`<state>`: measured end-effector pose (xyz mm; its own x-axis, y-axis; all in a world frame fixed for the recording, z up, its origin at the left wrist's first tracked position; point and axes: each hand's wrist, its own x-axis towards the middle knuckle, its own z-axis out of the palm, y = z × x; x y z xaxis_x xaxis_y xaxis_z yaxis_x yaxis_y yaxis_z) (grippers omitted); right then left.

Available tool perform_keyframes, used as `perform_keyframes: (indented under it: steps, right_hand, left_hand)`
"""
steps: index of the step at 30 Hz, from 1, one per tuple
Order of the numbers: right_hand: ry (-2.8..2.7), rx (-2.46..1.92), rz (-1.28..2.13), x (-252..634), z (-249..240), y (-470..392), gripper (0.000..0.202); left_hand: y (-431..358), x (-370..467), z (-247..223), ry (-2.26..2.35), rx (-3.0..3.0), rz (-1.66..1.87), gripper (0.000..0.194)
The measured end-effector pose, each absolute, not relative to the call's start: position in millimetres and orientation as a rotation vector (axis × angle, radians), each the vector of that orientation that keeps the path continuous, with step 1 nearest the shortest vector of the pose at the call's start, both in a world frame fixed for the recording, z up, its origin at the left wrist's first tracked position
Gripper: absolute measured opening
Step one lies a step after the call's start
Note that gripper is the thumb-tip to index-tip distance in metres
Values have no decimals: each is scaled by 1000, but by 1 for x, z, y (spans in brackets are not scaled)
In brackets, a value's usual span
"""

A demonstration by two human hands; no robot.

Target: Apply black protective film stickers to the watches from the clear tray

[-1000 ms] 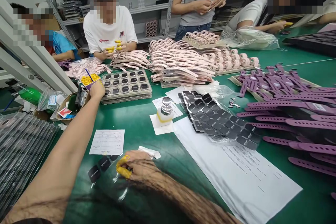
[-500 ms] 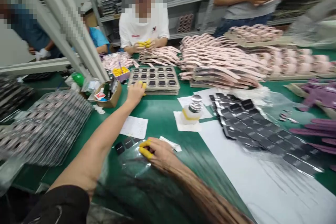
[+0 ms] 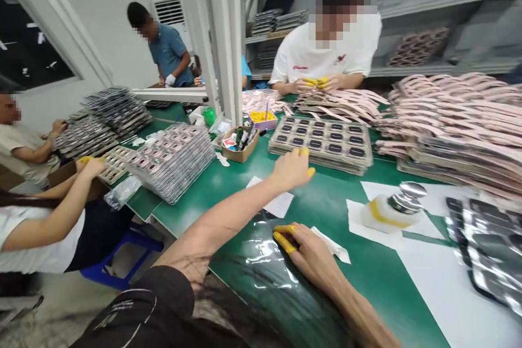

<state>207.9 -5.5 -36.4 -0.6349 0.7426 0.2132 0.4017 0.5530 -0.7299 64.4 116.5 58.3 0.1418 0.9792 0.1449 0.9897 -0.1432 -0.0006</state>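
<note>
My left hand (image 3: 294,168), with yellow finger covers on its thumb and a finger, reaches over the table just in front of a stacked clear tray (image 3: 320,141). Its covered fingertips are apart, and I see nothing between them. Dark rounded pieces sit in rows in that tray. My right hand (image 3: 304,247) is low over the table, its yellow-covered fingers curled together at the edge of a shiny clear plastic sheet (image 3: 265,263). A white paper slip (image 3: 281,204) lies under my left wrist. Beside my right hand is a folded white tissue (image 3: 332,244).
A pump bottle (image 3: 389,212) stands on paper at right, near black sticker sheets (image 3: 493,244). Pink straps (image 3: 457,114) are piled behind. Left are stacked trays (image 3: 175,160) and a cardboard box (image 3: 240,147) of small items. Co-workers sit across (image 3: 326,54) and at left (image 3: 41,223).
The view has swung left, bringing more co-workers into sight. My left hand has drawn back from the tray's front edge. My right hand stays by the plastic sheet.
</note>
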Motion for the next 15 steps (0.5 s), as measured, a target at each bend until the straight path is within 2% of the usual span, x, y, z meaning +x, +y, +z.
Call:
perform_keyframes:
  steps: [4,5,6,10,15]
  right_hand:
    - [-2251,-902,974,211,-49,-1,16]
    - [-2242,-905,1005,211,-51,1,14]
    - [-2229,-909,1033,211,-52,2,13]
    - [-2176,-949,1110,209,-44,3,10]
    - [-2227,-995,1111,214,-35,0,20]
  left_hand:
    - [8,17,44,-2111,-2291,-483,54]
    - [-20,1,39,-2290,-2239,-813,52]
    - [-46,-15,34,-2406,-2128,-905,52]
    - [-111,-66,26,-2739,-1626,-1030,46]
    - [-123,-103,52,-2857,-957,-1000,55]
